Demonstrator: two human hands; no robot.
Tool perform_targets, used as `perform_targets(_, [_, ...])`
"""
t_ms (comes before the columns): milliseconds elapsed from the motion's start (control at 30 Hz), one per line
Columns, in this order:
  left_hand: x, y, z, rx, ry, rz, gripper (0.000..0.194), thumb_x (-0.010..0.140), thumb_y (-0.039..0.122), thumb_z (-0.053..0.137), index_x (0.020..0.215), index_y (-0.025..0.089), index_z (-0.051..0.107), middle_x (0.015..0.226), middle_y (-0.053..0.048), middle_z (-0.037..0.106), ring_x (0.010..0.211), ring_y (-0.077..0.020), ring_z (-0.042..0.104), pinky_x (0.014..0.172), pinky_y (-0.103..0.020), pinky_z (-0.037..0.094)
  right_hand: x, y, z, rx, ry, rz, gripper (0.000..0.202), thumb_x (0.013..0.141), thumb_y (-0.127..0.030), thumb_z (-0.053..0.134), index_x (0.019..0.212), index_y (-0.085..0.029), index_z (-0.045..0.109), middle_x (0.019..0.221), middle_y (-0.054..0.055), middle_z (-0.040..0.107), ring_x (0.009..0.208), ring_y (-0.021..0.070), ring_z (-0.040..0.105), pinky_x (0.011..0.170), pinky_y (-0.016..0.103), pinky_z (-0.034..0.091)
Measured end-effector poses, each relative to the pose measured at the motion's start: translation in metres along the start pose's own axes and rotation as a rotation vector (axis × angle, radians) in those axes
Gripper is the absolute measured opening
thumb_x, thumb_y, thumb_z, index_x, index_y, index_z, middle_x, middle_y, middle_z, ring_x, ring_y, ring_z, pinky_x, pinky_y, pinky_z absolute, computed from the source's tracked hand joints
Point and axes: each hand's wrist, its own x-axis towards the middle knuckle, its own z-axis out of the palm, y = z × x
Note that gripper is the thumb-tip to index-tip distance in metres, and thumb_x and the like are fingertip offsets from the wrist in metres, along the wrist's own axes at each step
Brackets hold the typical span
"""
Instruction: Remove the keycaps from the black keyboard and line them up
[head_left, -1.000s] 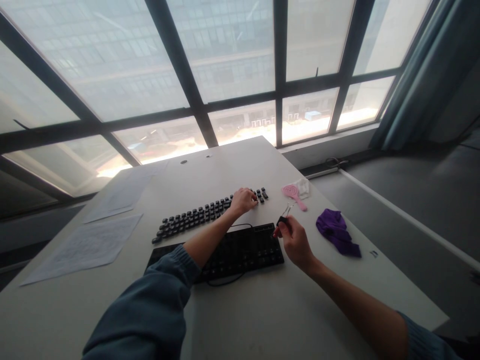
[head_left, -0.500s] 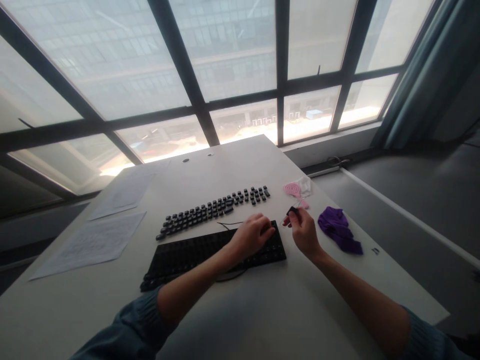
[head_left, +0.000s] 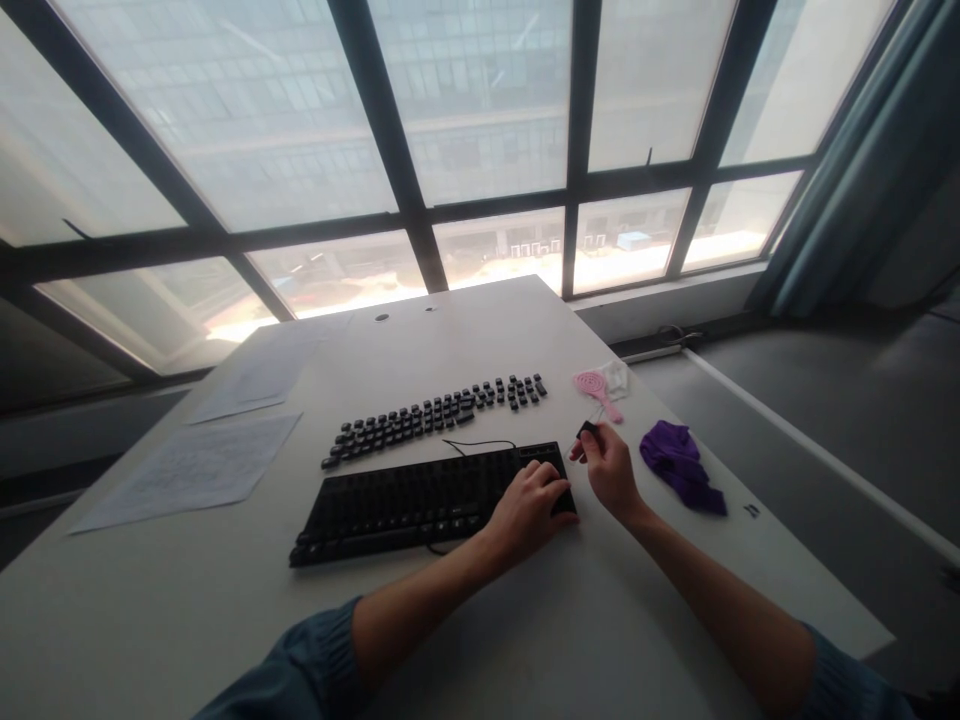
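A black keyboard [head_left: 420,495] lies at a slant on the white table. My left hand [head_left: 529,500] grips its right end, fingers over the keys and thumb at the near corner. Just beyond that end, my right hand [head_left: 609,465] is closed in a pinch on a small black-handled tool with thin wires, apparently a keycap puller [head_left: 587,429]. Whether a key is caught in its wires I cannot tell. Loose black keycaps [head_left: 405,425] stand in slanting rows behind the keyboard.
Right of my right hand lies a purple cloth [head_left: 679,465], with small dark pieces [head_left: 751,511] beyond it. A pink hairbrush [head_left: 592,385] touches clear plastic wrapping [head_left: 616,378]. Printed sheets [head_left: 191,470] lie on the left. A thin cable [head_left: 480,443] runs behind the keyboard.
My left hand has come down and nearer onto the keyboard's right end, its thumb now at the near corner. My right hand still holds the tool, slightly lower, baring the hairbrush handle.
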Motion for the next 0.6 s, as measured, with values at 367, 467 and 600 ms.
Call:
perform_targets(367, [-0.001, -0.004, 0.006, -0.069, -0.018, -0.005, 0.029, 0.082, 0.034, 0.074, 0.103, 0.018, 0.062, 0.110, -0.007, 0.058, 0.107, -0.0236, 0.049, 0.095, -0.038, 0.049, -0.011, 0.016, 0.021, 0.024, -0.031, 0.034, 0.026, 0.096, -0.043, 0.046, 0.083, -0.022, 0.052, 0.068, 0.001, 0.064, 0.062, 0.0186, 0.063, 0.063, 0.030, 0.051])
perform_targets(467, [-0.002, -0.003, 0.007, -0.066, -0.032, -0.006, 0.029, 0.082, 0.033, 0.073, 0.104, 0.018, 0.061, 0.112, -0.007, 0.057, 0.108, -0.0239, 0.049, 0.096, -0.039, 0.049, -0.013, 0.017, 0.022, -0.073, -0.023, 0.009, 0.023, 0.096, -0.038, 0.046, 0.080, -0.022, 0.053, 0.066, 0.001, 0.064, 0.061, 0.0183, 0.062, 0.064, 0.030, 0.049])
perform_targets(600, [-0.001, -0.003, 0.009, -0.065, -0.034, -0.018, 0.031, 0.081, 0.031, 0.074, 0.105, 0.018, 0.060, 0.116, -0.007, 0.057, 0.109, -0.0243, 0.048, 0.097, -0.039, 0.048, -0.016, 0.016, 0.021, -0.144, -0.017, -0.014, 0.021, 0.095, -0.036, 0.046, 0.081, -0.022, 0.053, 0.068, 0.001, 0.066, 0.064, 0.0188, 0.063, 0.066, 0.030, 0.047])
